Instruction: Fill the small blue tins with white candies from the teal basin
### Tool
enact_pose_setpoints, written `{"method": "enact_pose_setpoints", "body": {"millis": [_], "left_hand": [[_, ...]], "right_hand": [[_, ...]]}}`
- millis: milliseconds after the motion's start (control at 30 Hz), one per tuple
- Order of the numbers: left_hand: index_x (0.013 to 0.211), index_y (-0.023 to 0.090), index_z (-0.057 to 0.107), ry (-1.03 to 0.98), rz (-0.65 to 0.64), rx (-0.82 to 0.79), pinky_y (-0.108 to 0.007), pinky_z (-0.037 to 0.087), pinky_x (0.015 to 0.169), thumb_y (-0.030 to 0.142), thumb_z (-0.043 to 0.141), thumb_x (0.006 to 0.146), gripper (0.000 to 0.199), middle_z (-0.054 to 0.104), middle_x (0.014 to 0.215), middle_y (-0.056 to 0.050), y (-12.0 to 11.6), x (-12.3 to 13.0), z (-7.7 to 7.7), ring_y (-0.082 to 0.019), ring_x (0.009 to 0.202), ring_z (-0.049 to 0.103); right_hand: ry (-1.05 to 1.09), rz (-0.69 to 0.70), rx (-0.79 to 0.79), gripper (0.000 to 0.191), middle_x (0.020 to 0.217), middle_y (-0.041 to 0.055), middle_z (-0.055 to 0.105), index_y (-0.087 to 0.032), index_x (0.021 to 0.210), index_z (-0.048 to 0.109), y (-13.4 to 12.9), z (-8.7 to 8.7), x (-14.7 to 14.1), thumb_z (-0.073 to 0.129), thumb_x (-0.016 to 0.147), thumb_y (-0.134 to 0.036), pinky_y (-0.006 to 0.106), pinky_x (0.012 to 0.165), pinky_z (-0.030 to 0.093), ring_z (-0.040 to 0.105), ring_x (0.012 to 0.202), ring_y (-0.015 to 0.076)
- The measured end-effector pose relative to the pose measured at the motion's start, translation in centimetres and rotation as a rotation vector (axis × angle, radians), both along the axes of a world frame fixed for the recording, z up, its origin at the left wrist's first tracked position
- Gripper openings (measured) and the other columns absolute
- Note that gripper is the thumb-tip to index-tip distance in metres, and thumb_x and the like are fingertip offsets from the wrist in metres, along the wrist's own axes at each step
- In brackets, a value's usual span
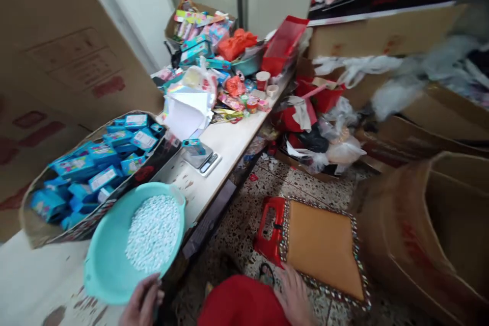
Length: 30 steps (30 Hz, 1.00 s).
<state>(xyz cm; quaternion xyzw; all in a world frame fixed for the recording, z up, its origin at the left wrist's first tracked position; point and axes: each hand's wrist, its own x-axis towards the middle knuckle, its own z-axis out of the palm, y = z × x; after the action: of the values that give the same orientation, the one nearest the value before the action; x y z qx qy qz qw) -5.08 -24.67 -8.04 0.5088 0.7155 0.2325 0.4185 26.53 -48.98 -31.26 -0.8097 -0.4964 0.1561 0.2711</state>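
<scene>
My left hand [142,301] is at the near rim of a turquoise plastic basin [109,244], fingers bent and close together. A small pale bit shows at its fingertips, too blurred to name. Many small white pieces [153,232] lie heaped in the basin. My right hand [294,293] has its fingers stretched out, beside red cloth [242,303] and near the edge of a tan-seated chair [323,247]; whether it touches the chair I cannot tell. Beyond the basin, a blue box [194,146] sits on a small digital scale [204,161].
An open carton [28,219] full of blue boxes stands left of the basin. Candy packets, cups and a red bag [284,43] crowd the table's far end. On the right are a large open cardboard box [405,229] and plastic bags [344,147] on the speckled floor.
</scene>
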Motion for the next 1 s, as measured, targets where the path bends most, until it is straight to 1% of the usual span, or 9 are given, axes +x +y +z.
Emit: {"method": "enact_pose_setpoints", "body": {"millis": [133, 233, 333, 433, 567, 633, 733, 833, 1000], "left_hand": [[0.088, 0.023, 0.063, 0.151, 0.117, 0.216, -0.034, 0.052, 0.072, 0.046, 0.054, 0.072, 0.030, 0.067, 0.086, -0.003, 4.5, -3.3, -0.6, -0.022, 0.071, 0.064], [0.090, 0.021, 0.063, 0.277, -0.046, 0.300, -0.040, 0.048, 0.085, 0.040, 0.045, 0.080, 0.028, 0.067, 0.096, -0.007, 9.3, -5.5, -3.2, -0.025, 0.090, 0.062], [0.103, 0.018, 0.062, 0.391, -0.172, 0.301, -0.046, 0.037, 0.099, 0.039, 0.049, 0.081, 0.033, 0.063, 0.112, -0.011, 14.4, -6.0, -6.3, -0.029, 0.111, 0.053], [0.120, 0.013, 0.055, 0.538, 0.027, 0.285, -0.051, 0.031, 0.102, 0.042, 0.051, 0.082, 0.048, 0.049, 0.129, -0.019, 19.3, -3.6, -9.0, -0.035, 0.123, 0.040], [0.122, 0.009, 0.052, 0.688, 0.323, 0.210, -0.056, 0.034, 0.094, 0.054, 0.047, 0.084, 0.059, 0.044, 0.126, -0.023, 23.8, 1.3, -10.8, -0.040, 0.119, 0.037], [0.117, 0.013, 0.055, 0.666, 0.278, 0.196, -0.052, 0.037, 0.091, 0.053, 0.044, 0.085, 0.052, 0.050, 0.119, -0.019, 24.3, 3.0, -11.0, -0.036, 0.114, 0.042], [0.107, 0.019, 0.060, 0.569, 0.007, 0.255, -0.043, 0.039, 0.090, 0.045, 0.047, 0.085, 0.036, 0.054, 0.108, -0.012, 23.1, 3.9, -10.7, -0.029, 0.104, 0.048], [0.089, 0.020, 0.063, 0.275, -0.167, 0.237, -0.038, 0.038, 0.090, 0.041, 0.053, 0.080, 0.026, 0.056, 0.095, -0.011, 21.1, 3.9, -10.2, -0.026, 0.096, 0.050], [0.067, 0.021, 0.058, -0.048, 0.192, 0.043, -0.029, 0.040, 0.073, 0.042, 0.065, 0.067, 0.022, 0.056, 0.075, -0.004, 19.4, 4.1, -9.0, -0.021, 0.077, 0.053]], "right_hand": [[0.085, 0.026, -0.154, 0.025, 0.096, 0.0126, 0.070, -0.037, 0.082, 0.069, 0.7, -0.9, 1.7, 0.056, 0.064, -0.046, 0.056, 0.075, 0.056, 0.066, 0.092, 0.0399], [0.122, 0.075, -0.177, 0.036, 0.103, 0.0140, 0.068, -0.024, 0.094, 0.067, 7.7, 1.5, 4.5, 0.048, 0.074, -0.048, 0.054, 0.087, 0.052, 0.064, 0.100, 0.0354], [0.148, 0.111, -0.118, 0.039, 0.103, 0.0149, 0.066, -0.019, 0.098, 0.065, 16.6, 6.6, 5.4, 0.049, 0.078, -0.049, 0.053, 0.091, 0.048, 0.062, 0.101, 0.0329], [0.220, 0.100, 0.045, 0.035, 0.099, 0.0140, 0.066, -0.018, 0.096, 0.065, 24.3, 11.2, 4.6, 0.055, 0.078, -0.047, 0.055, 0.089, 0.047, 0.062, 0.096, 0.0316], [0.180, 0.117, 0.125, 0.034, 0.105, 0.0125, 0.062, -0.019, 0.105, 0.061, 33.6, 13.9, 4.4, 0.051, 0.084, -0.044, 0.046, 0.087, 0.050, 0.060, 0.097, 0.0251], [0.186, 0.136, 0.159, 0.035, 0.107, 0.0123, 0.060, -0.018, 0.109, 0.058, 38.4, 14.6, 4.8, 0.050, 0.087, -0.043, 0.043, 0.086, 0.050, 0.059, 0.097, 0.0230], [0.218, 0.172, 0.213, 0.043, 0.115, 0.0129, 0.056, -0.018, 0.120, 0.051, 46.0, 16.1, 5.1, 0.052, 0.086, -0.044, 0.040, 0.086, 0.050, 0.057, 0.102, 0.0219], [0.270, 0.290, 0.295, 0.058, 0.122, 0.0141, 0.053, -0.019, 0.127, 0.045, 52.9, 17.6, 4.6, 0.063, 0.079, -0.044, 0.041, 0.087, 0.049, 0.053, 0.108, 0.0235], [0.289, 0.468, 0.229, 0.044, 0.096, 0.0084, 0.062, -0.015, 0.105, 0.061, 58.9, 18.2, 3.5, 0.068, 0.074, -0.045, 0.040, 0.083, 0.048, 0.057, 0.089, 0.0215]]}}
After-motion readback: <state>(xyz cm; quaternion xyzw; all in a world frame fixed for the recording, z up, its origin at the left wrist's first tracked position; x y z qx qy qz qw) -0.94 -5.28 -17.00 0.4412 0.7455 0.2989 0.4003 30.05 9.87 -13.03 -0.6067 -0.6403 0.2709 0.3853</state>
